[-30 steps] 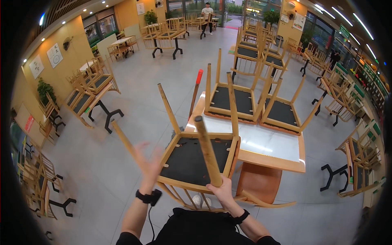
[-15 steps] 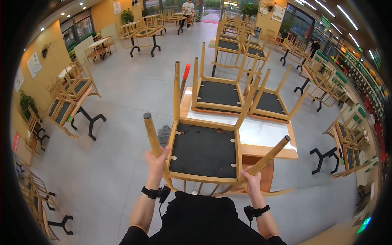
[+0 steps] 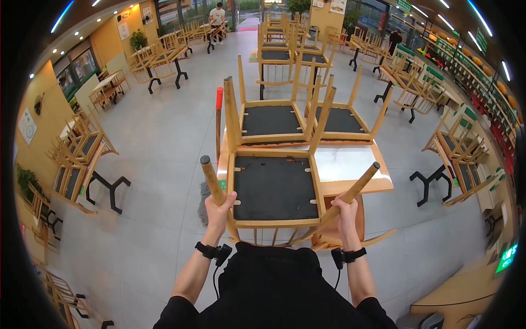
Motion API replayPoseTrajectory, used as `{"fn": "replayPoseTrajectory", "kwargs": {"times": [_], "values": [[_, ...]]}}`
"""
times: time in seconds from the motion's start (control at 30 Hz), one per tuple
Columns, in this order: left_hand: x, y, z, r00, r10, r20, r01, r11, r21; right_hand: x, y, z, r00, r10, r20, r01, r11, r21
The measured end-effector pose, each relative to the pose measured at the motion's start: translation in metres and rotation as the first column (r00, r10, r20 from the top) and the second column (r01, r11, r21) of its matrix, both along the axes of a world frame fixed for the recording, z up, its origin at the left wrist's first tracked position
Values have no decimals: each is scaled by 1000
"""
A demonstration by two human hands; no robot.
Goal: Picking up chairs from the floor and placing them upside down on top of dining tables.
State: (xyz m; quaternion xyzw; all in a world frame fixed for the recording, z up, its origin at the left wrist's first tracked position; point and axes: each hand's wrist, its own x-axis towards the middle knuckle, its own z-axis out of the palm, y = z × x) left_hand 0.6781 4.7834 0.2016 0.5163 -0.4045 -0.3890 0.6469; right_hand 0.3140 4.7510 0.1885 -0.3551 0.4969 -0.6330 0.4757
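Both my hands hold an upside-down wooden chair (image 3: 276, 189) with a dark seat underside. My left hand (image 3: 218, 214) is closed round its near left leg, and my right hand (image 3: 345, 213) round the near right leg. The chair's seat is over the near left part of a wood-edged table (image 3: 378, 185) with a white top; whether it rests there I cannot tell. Its backrest points down towards me, partly hidden. Just beyond, an upturned chair (image 3: 272, 120) lies on the table with another upturned chair (image 3: 341, 120) at its right.
A mop with a red grip (image 3: 219, 98) stands left of the table, its grey head (image 3: 203, 207) on the floor. A brown chair (image 3: 359, 219) is at the table's near right side. Tables with upturned chairs (image 3: 85, 151) line both sides. A person (image 3: 217, 22) stands far off.
The view has swung, shifting the room within it. The held chair sits slightly farther in over the table, and both hands keep hold of its legs.
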Motion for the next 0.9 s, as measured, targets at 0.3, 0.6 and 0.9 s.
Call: {"fn": "replayPoseTrajectory", "kwargs": {"times": [0.3,0.6,0.9], "values": [[3,-9,-31,997,-12,-78,12,1000,-5,2,-18,-14,999,40,-34,-39,999,17],[-4,-14,-44,999,17,-35,-17,1000,9,-12,-35,-43,993,71,-95,-71,997,4],[-4,-17,-56,997,38,-65,-38,999,-6,-10,-46,-56,992,84,-99,-82,996,18]]}}
